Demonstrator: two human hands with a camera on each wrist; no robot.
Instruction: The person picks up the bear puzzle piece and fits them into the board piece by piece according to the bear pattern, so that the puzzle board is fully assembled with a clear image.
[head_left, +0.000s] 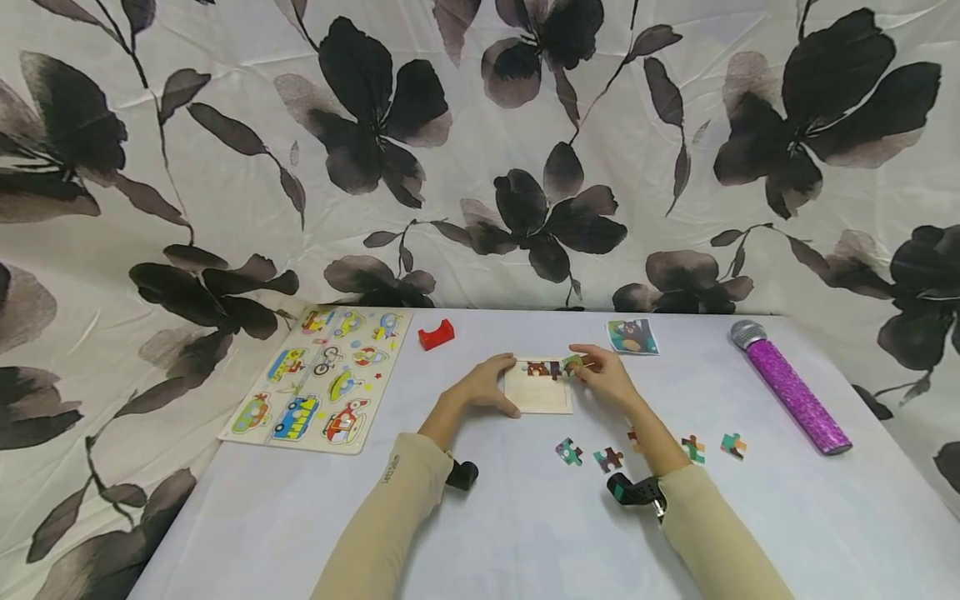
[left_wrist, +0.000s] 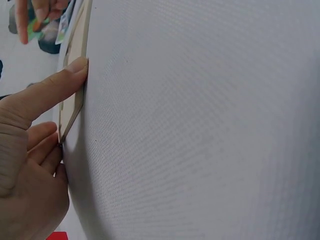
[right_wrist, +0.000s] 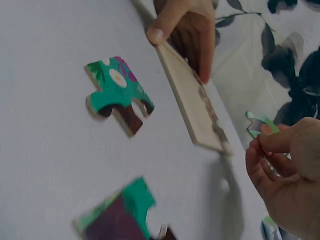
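A small pale wooden puzzle tray (head_left: 536,402) is in front of the person, with a few brown and dark pieces (head_left: 538,368) lying along its far edge. My left hand (head_left: 483,387) grips the tray's left side, thumb on the near corner and fingers at the farther part. My right hand (head_left: 606,382) pinches a green and grey jigsaw piece (right_wrist: 256,123) between thumb and fingers, at the tray's far right corner. Loose jigsaw pieces lie nearer the person, among them a teal one (head_left: 569,452) and a brown one (head_left: 608,459); the right forearm partly covers another.
At the left lies a vehicle peg-puzzle board (head_left: 307,379), with a red plastic part (head_left: 437,335) beside it. A picture card (head_left: 632,337) lies behind the right hand. On the right is a glittery purple microphone (head_left: 797,392). A floral cloth (head_left: 480,167) hangs behind the white table.
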